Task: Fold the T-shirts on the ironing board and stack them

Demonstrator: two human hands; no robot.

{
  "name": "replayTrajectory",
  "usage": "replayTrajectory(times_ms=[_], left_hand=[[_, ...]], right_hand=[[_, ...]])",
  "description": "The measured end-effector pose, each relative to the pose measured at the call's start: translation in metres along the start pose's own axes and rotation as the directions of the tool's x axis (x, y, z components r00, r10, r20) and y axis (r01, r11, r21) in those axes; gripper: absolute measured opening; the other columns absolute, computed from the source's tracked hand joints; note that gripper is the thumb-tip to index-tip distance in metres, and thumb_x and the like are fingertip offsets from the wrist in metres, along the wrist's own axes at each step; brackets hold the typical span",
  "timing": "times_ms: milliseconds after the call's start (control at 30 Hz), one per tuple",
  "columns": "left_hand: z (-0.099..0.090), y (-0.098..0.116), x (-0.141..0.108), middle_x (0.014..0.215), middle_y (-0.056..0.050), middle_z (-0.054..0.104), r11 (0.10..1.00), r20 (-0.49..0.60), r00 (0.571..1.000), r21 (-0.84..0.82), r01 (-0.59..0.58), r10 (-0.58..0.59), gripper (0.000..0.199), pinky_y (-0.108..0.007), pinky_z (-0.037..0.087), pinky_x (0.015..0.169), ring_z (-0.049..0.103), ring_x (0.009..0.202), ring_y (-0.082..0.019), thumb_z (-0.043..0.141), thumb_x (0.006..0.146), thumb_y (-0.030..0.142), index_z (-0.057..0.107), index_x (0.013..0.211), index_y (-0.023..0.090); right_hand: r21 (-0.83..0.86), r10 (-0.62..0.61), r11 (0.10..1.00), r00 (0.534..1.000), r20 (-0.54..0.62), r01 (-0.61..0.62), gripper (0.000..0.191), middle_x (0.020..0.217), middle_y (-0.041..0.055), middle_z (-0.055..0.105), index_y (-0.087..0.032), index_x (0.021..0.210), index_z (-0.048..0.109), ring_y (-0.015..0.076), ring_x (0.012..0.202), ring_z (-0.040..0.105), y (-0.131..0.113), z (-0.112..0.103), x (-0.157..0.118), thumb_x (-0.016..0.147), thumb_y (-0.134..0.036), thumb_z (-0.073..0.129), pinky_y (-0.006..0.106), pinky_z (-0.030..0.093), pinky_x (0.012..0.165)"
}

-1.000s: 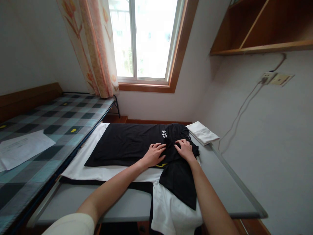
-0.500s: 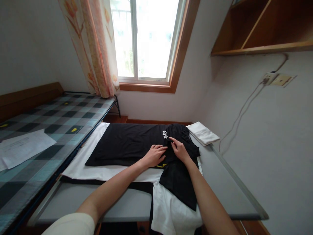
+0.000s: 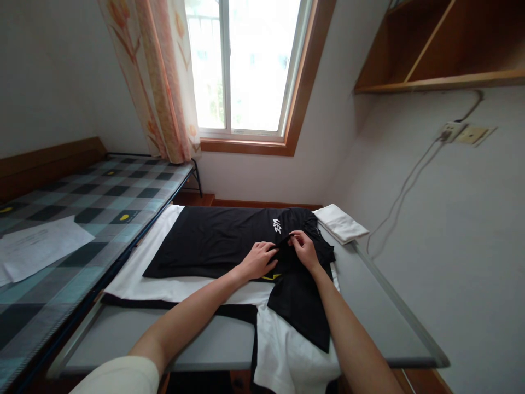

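Observation:
A black T-shirt (image 3: 221, 235) with white lettering and a small yellow mark lies over a white T-shirt (image 3: 283, 350). The black shirt's near sleeve (image 3: 301, 309) spreads toward me over the white one. My right hand (image 3: 304, 250) pinches a raised bit of black cloth just right of the lettering. My left hand (image 3: 259, 260) is beside it with fingers bent, its fingertips closed at the other end of that ridge of cloth. The exact grip of the left fingers is partly hidden.
Beneath the shirts is a grey-topped table (image 3: 381, 306), with a folded white cloth (image 3: 342, 223) at its far right. A bed with a checked mattress (image 3: 94, 202) stands left, papers (image 3: 45, 246) on it. A cable (image 3: 404, 189) hangs on the right wall.
My right fingers have gone from pointing onto the black T-shirt to pinching it, shifting slightly right. A ridge of cloth now rises between my hands. My left fingertips have curled in a little.

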State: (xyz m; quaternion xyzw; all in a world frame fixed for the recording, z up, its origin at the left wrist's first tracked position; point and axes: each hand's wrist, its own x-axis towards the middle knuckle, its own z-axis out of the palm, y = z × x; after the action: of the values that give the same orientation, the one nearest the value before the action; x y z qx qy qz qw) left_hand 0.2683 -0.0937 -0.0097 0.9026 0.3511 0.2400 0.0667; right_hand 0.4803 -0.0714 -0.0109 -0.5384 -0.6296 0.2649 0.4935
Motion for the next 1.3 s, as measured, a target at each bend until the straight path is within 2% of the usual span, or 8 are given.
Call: replayTrajectory(times_ms=[100, 267, 333, 500, 733, 1000, 1200, 1300], left_hand=[[-0.002, 0.001, 0.0, 0.118, -0.007, 0.06, 0.999, -0.006, 0.999, 0.012, 0.032, -0.032, 0.036, -0.041, 0.038, 0.1, 0.054, 0.111, -0.023, 0.055, 0.089, 0.033, 0.06, 0.124, 0.025], [-0.002, 0.002, 0.001, 0.098, -0.004, 0.067, 0.987, -0.08, 0.985, 0.027, 0.157, -0.155, 0.026, -0.043, 0.032, 0.099, 0.057, 0.097, -0.021, 0.052, 0.091, 0.036, 0.067, 0.11, 0.026], [-0.002, 0.002, 0.002, 0.095, -0.004, 0.069, 0.979, -0.087, 0.976, 0.015, 0.202, -0.2, 0.024, -0.042, 0.032, 0.097, 0.058, 0.094, -0.02, 0.052, 0.091, 0.035, 0.068, 0.106, 0.026], [-0.003, 0.004, 0.003, 0.095, -0.003, 0.073, 0.963, -0.083, 0.959, -0.02, 0.269, -0.269, 0.026, -0.04, 0.035, 0.091, 0.062, 0.09, -0.02, 0.05, 0.092, 0.037, 0.066, 0.108, 0.025], [-0.002, -0.005, 0.007, 0.084, 0.002, 0.071, 0.894, -0.063, 0.907, -0.209, 0.397, -0.417, 0.025, -0.036, 0.041, 0.087, 0.063, 0.085, -0.018, 0.059, 0.081, 0.023, 0.069, 0.104, 0.027], [0.004, -0.017, 0.009, 0.087, -0.001, 0.069, 0.797, -0.101, 0.909, -0.526, 0.296, -0.404, 0.023, -0.023, 0.048, 0.067, 0.058, 0.065, -0.01, 0.057, 0.079, 0.013, 0.073, 0.095, 0.019], [0.004, -0.015, 0.007, 0.086, -0.001, 0.065, 0.837, -0.099, 0.924, -0.468, 0.284, -0.369, 0.02, -0.023, 0.046, 0.063, 0.055, 0.061, -0.009, 0.06, 0.081, 0.018, 0.072, 0.096, 0.019], [0.002, -0.01, 0.005, 0.091, -0.001, 0.064, 0.896, -0.08, 0.948, -0.36, 0.26, -0.307, 0.019, -0.025, 0.046, 0.071, 0.059, 0.07, -0.011, 0.064, 0.082, 0.027, 0.072, 0.099, 0.022]], right_hand=[[0.013, -0.032, 0.999, 0.999, 0.015, 0.032, 0.032, 0.091, 0.0095, 0.071, -0.019, 0.101, 0.062, 0.0234, 0.084, 0.069, 0.0, 0.0, 0.0, 0.086, -0.044, 0.051, 0.039, 0.054, 0.081], [0.013, -0.03, 1.0, 0.989, 0.148, 0.028, 0.046, 0.125, 0.0106, 0.065, -0.021, 0.13, 0.054, 0.0217, 0.112, 0.063, 0.002, 0.001, -0.002, 0.088, -0.039, 0.051, 0.039, 0.049, 0.097], [-0.061, -0.028, 0.997, 0.984, 0.179, 0.04, 0.048, 0.125, 0.0105, 0.065, -0.02, 0.132, 0.054, 0.0214, 0.114, 0.062, 0.003, 0.001, -0.003, 0.087, -0.036, 0.052, 0.04, 0.047, 0.1], [-0.229, -0.044, 0.969, 0.975, 0.216, 0.095, 0.036, 0.121, 0.0099, 0.068, -0.019, 0.117, 0.067, 0.023, 0.113, 0.062, 0.003, 0.0, -0.004, 0.086, -0.033, 0.053, 0.041, 0.046, 0.101], [-0.263, -0.055, 0.958, 0.975, 0.217, 0.113, 0.034, 0.117, 0.0094, 0.069, -0.02, 0.113, 0.07, 0.0231, 0.109, 0.063, 0.003, 0.0, -0.004, 0.085, -0.032, 0.054, 0.041, 0.048, 0.099], [-0.241, -0.071, 0.964, 0.983, 0.172, 0.112, 0.033, 0.112, 0.0091, 0.071, -0.02, 0.108, 0.072, 0.0233, 0.103, 0.067, 0.005, -0.001, -0.002, 0.086, -0.031, 0.051, 0.041, 0.049, 0.097], [-0.219, -0.097, 0.966, 0.98, 0.175, 0.135, 0.029, 0.109, 0.0091, 0.072, -0.021, 0.103, 0.074, 0.0247, 0.106, 0.066, 0.006, -0.001, -0.003, 0.084, -0.03, 0.054, 0.043, 0.048, 0.099], [-0.219, -0.097, 0.966, 0.979, 0.179, 0.136, 0.028, 0.109, 0.009, 0.072, -0.021, 0.102, 0.073, 0.0245, 0.105, 0.066, 0.005, 0.0, -0.003, 0.084, -0.03, 0.055, 0.043, 0.048, 0.099]])
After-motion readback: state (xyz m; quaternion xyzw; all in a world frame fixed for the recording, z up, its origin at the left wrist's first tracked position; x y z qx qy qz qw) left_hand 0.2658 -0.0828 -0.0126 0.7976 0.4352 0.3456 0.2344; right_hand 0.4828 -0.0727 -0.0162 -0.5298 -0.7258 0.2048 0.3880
